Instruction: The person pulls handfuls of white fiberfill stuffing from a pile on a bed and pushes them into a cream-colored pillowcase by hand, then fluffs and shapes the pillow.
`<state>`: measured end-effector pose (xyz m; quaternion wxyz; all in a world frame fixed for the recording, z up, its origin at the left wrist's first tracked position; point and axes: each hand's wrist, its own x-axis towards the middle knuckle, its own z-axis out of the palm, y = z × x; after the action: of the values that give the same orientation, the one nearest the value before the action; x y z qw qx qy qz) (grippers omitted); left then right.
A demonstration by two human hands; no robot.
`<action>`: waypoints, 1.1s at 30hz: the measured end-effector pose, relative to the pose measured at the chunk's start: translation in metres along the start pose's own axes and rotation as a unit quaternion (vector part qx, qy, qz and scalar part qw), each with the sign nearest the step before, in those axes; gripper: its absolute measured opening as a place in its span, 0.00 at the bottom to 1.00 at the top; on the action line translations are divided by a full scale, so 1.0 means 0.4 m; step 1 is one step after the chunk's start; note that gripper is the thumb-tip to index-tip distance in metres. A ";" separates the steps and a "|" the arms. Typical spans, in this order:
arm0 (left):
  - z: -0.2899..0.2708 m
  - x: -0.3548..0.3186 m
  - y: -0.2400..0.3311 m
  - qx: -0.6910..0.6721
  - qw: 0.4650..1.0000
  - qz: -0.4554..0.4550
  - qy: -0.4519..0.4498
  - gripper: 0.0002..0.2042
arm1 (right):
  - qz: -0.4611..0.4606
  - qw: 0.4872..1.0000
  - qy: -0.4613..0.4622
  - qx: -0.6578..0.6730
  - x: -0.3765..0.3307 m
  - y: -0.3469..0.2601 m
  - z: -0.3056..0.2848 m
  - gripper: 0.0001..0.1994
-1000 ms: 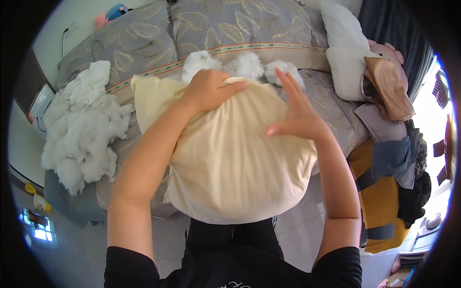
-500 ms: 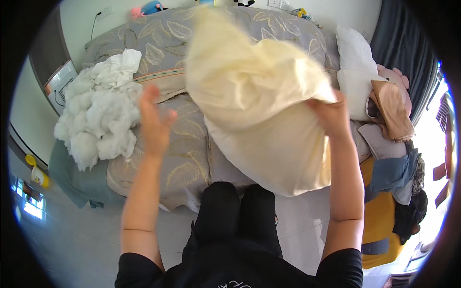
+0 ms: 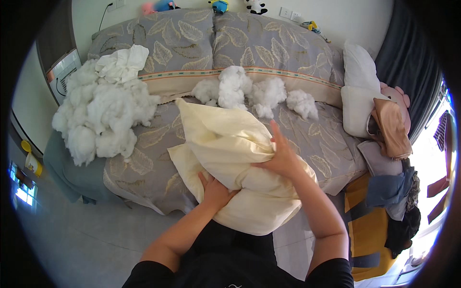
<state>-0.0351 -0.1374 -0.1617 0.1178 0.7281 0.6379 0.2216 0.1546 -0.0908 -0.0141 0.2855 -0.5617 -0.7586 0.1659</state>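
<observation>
A puffy cream pillow (image 3: 223,144) rests over my lap at the front of the sofa, its upper corner pointing up and left. My left hand (image 3: 217,193) grips its lower left part, with the fingers partly sunk in a fold of cloth. Against the pillow's right side lies my right hand (image 3: 284,158), thumb and fingers spread on the fabric. Beyond the pillow, several tufts of white fibre filling (image 3: 234,89) sit in a row on the sofa seat. A much larger heap of the same filling (image 3: 103,115) lies to the left.
The leaf-patterned sofa (image 3: 163,43) spans the scene. White cloth (image 3: 122,62) tops the left heap. White pillows (image 3: 357,108), a tan cloth (image 3: 391,127) and a pink plush toy (image 3: 396,98) crowd the right end. Below them, clothes (image 3: 391,187) lie over a yellow surface (image 3: 367,230).
The cream pillow has come down and toward me, uncovering the row of filling tufts. My left hand has moved right onto it; my right hand has left its corner and now lies spread against its side.
</observation>
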 end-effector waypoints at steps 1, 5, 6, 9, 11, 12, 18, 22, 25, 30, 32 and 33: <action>0.030 0.045 -0.012 0.007 1.000 0.000 0.018 0.39 | 0.005 0.999 -0.025 -0.046 0.008 0.019 0.037 0.52; 0.014 0.170 -0.060 0.056 0.996 -0.014 0.069 0.37 | 0.011 0.975 -0.113 -0.189 0.025 0.089 0.163 0.45; 0.016 0.206 -0.104 0.083 0.988 0.023 0.125 0.34 | -0.002 0.974 -0.108 -0.200 0.033 0.094 0.183 0.43; 0.047 0.297 -0.214 0.128 0.964 0.096 0.212 0.25 | -0.005 0.972 -0.085 -0.220 0.057 0.061 0.228 0.37; 0.025 0.342 -0.230 0.112 0.972 0.092 0.185 0.19 | 0.031 0.965 -0.083 -0.247 0.085 0.040 0.238 0.38; 0.017 0.351 -0.224 0.112 0.978 0.060 0.166 0.12 | 0.024 0.973 -0.045 -0.223 0.094 0.046 0.227 0.38; -0.171 0.119 -0.026 0.050 0.984 0.044 0.165 0.21 | -0.126 0.970 -0.015 -0.206 -0.042 0.226 0.198 0.16; -0.109 -0.010 -0.004 0.041 0.990 0.071 0.116 0.32 | -0.076 0.997 -0.014 -0.023 -0.050 0.126 0.174 0.16; -0.020 0.070 -0.055 0.056 0.998 0.021 -0.002 0.34 | -0.087 0.985 -0.054 -0.136 -0.022 0.133 0.219 0.29; 0.019 0.241 -0.150 -0.131 0.988 0.026 -0.078 0.37 | -0.003 0.993 -0.027 -0.112 0.042 0.056 0.207 0.51; -0.071 0.249 -0.208 -0.311 0.943 0.015 -0.114 0.23 | -0.039 0.999 -0.005 -0.017 0.044 0.033 0.141 0.50; -0.186 0.243 -0.181 -0.369 0.920 -0.015 -0.131 0.18 | -0.060 0.998 0.007 0.027 0.044 0.025 0.096 0.49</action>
<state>-0.1254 -0.0388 -0.1128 0.4637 0.6459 0.5006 0.3423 0.1348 -0.0685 -0.0455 0.3152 -0.5078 -0.7845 0.1654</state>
